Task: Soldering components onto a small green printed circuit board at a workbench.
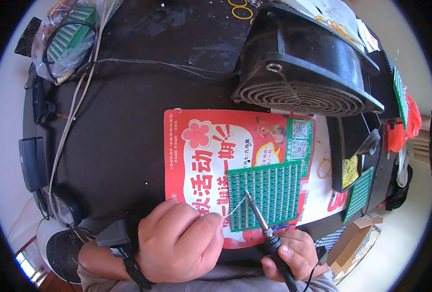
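Note:
A green circuit board panel, dotted with rows of small parts, lies on a red and white printed sheet. My right hand is closed round the black handle of a soldering iron, whose tip reaches the left part of the board. Pinched in the fingers of my left hand is a thin length of solder wire, its end meeting the iron's tip at the board. A black strapped device sits on my left wrist.
A large black fan stands just beyond the board. To its right is a black holder with a yellow sponge, beside another green board. Cables run along the left, near a plastic bag of boards. A cardboard box stands lower right.

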Available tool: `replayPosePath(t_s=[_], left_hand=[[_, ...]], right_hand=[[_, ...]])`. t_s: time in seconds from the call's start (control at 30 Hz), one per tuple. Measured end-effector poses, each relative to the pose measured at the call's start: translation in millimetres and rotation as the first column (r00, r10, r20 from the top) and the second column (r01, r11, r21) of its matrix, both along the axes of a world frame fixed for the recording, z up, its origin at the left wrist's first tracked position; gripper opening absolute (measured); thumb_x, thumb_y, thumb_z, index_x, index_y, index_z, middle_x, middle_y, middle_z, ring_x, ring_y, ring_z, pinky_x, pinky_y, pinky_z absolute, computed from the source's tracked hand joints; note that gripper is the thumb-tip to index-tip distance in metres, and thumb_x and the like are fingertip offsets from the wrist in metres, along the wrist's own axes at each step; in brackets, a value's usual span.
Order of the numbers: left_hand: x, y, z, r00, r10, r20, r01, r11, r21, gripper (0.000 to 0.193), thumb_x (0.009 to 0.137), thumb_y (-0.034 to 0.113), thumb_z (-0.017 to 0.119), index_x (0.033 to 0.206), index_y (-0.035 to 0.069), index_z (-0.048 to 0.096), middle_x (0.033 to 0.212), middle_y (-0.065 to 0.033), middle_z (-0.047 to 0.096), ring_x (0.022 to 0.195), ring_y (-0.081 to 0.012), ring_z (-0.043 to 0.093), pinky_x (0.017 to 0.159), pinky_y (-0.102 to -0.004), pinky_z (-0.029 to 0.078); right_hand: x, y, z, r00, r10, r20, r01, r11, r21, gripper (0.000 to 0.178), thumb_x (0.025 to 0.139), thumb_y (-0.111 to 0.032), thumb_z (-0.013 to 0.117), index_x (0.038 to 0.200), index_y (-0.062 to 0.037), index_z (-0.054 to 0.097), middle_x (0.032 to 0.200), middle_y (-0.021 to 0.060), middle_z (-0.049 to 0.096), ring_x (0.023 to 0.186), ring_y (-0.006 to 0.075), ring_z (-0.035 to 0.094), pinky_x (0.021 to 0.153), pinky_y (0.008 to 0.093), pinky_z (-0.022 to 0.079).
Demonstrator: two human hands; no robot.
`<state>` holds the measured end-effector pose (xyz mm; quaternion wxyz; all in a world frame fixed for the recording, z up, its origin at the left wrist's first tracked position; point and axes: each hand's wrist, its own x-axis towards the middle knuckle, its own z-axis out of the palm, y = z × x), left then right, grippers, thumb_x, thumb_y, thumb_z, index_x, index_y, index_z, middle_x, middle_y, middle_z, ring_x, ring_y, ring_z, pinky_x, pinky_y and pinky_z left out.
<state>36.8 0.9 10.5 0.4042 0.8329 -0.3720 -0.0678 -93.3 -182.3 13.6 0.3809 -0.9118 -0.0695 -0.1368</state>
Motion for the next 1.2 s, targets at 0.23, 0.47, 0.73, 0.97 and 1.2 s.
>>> replayPosePath(t_s=[0.23,0.47,0.73,0.97,1.2], left_hand=[[-1.1,1.7,-1.2,1.000,-0.014,0.009,0.014,1.000,0.028,0.018,0.064,-0.003,0.070,0.080,0.003,0.064,0.064,-0.0058,0.053,0.049,-0.0226,0.053,0.046,-0.0335,0.041],[-2.9,2.5,2.0,0.999,-0.050,-0.003,0.050,0.996,0.077,0.018,0.066,0.000,0.072,0.083,0.003,0.067,0.061,-0.0042,0.052,0.047,-0.0212,0.053,0.044,-0.0332,0.041],[-4.1,4.2,-2.0,0.997,-0.062,0.038,0.059,0.995,0.083,0.018,0.066,0.000,0.072,0.082,0.002,0.067,0.061,-0.0047,0.053,0.046,-0.0207,0.052,0.043,-0.0327,0.041],[-4.6,-0.2,-1.5,0.998,-0.034,0.045,0.031,0.998,0.047,0.020,0.063,-0.004,0.069,0.082,0.002,0.065,0.062,-0.0053,0.055,0.047,-0.0227,0.053,0.046,-0.0333,0.042],[-4.7,1.7,0.0,0.998,-0.059,0.008,0.058,0.997,0.056,0.022,0.065,-0.003,0.072,0.085,0.002,0.066,0.065,-0.0071,0.057,0.049,-0.0241,0.055,0.047,-0.0340,0.044]], right_hand=[[0.4,-0.4,-4.1,0.999,0.016,0.035,-0.017,1.000,0.017,0.044,0.078,-0.012,0.069,0.115,-0.0013,0.046,0.079,0.0121,0.057,0.068,0.0240,0.059,0.063,0.0354,0.052],[-2.9,-1.6,-5.0,0.998,0.008,0.069,-0.010,1.000,0.028,0.040,0.076,-0.011,0.068,0.110,-0.0011,0.048,0.078,0.0112,0.055,0.065,0.0228,0.057,0.059,0.0343,0.050],[-2.9,-0.7,-7.3,0.996,0.009,0.088,-0.010,1.000,0.012,0.040,0.076,-0.010,0.068,0.109,-0.0011,0.048,0.078,0.0114,0.055,0.064,0.0221,0.056,0.058,0.0338,0.050],[-4.3,-1.4,-4.8,0.997,0.000,0.080,-0.001,1.000,0.012,0.040,0.075,-0.011,0.068,0.109,-0.0021,0.048,0.074,0.0100,0.054,0.061,0.0212,0.055,0.055,0.0331,0.048],[-5.2,0.5,-8.6,0.994,-0.015,0.109,0.010,0.999,0.050,0.036,0.075,-0.012,0.069,0.104,-0.0024,0.050,0.072,0.0093,0.054,0.058,0.0202,0.054,0.052,0.0322,0.047]])
